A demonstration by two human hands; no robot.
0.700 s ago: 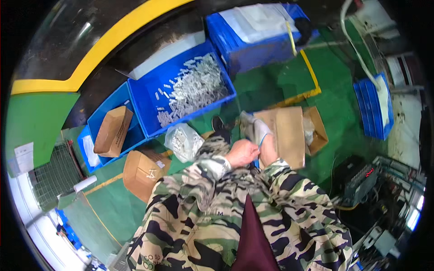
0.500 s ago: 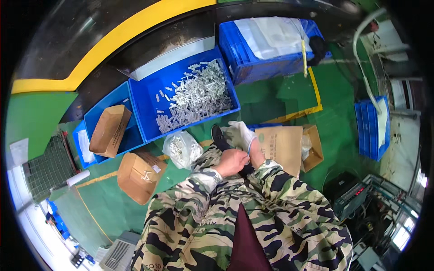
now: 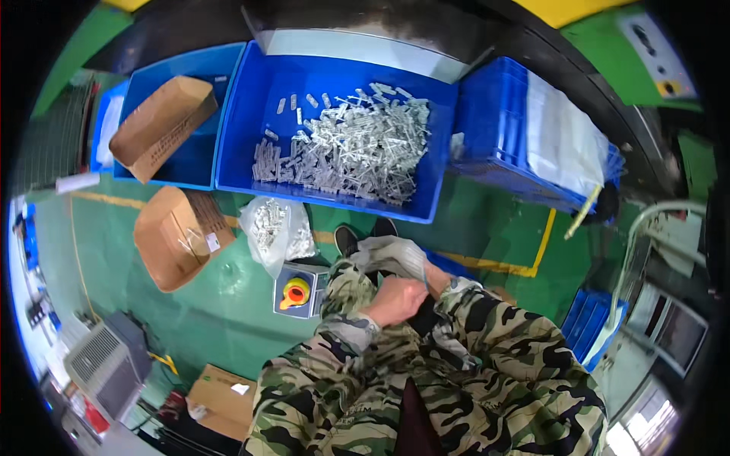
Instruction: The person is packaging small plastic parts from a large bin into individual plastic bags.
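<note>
My right hand (image 3: 397, 255) wears a pale grey-white glove, its fingers stretched out to the left over my shoes. My bare left hand (image 3: 396, 299) is closed at the right wrist, pinching the cuff of the glove. Both forearms are in camouflage sleeves. Just left of my hands stands a clear plastic bag (image 3: 277, 232) of small whitish parts. Beyond my feet is a large blue bin (image 3: 327, 196) with a heap of small clear and silvery pieces (image 3: 372, 140).
A cardboard box (image 3: 163, 251) stands on the green floor at left; another cardboard box (image 3: 163, 125) lies in a blue crate (image 3: 205, 171). A scale-like box (image 3: 310, 304) carries a yellow and red object (image 3: 295, 293). Stacked blue crates (image 3: 498, 114) stand at right.
My view has turned toward the left and the bins fill more of it. The scale-like box has come into sight. My left hand stays at the gloved wrist.
</note>
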